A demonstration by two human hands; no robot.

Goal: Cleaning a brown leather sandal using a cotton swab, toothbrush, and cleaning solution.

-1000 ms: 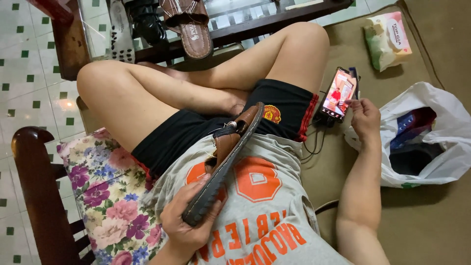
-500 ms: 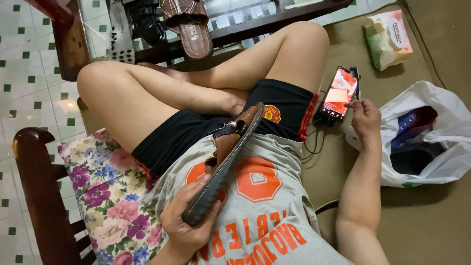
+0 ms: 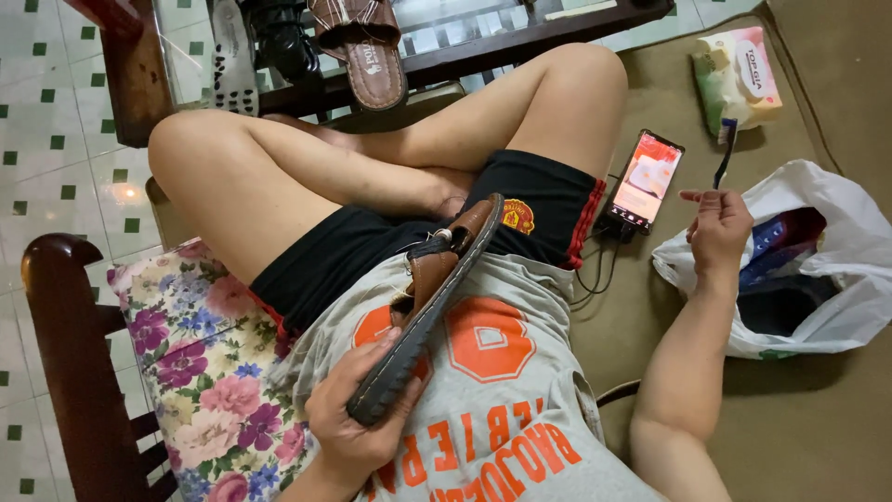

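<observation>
My left hand (image 3: 358, 428) grips the heel end of a brown sandal (image 3: 437, 297), which lies tilted on its edge across my lap with the dark sole facing right. Over the sofa seat, my right hand (image 3: 715, 232) pinches a thin toothbrush (image 3: 725, 149) by its handle, bristle end up. The brush stands just right of a lit phone (image 3: 644, 179) that leans against my thigh with a cable plugged in. I sit cross-legged in black shorts and a grey shirt.
A white plastic bag (image 3: 836, 270) with dark items lies open to the right. A tissue pack (image 3: 739, 74) rests at the top right. A low wooden table (image 3: 446, 65) holds more sandals (image 3: 362, 46). Left of me are a floral cushion (image 3: 204, 372) and a wooden armrest (image 3: 65, 353).
My right hand has moved right, away from the phone, and now holds the toothbrush upright. My left hand and the sandal stay as they were.
</observation>
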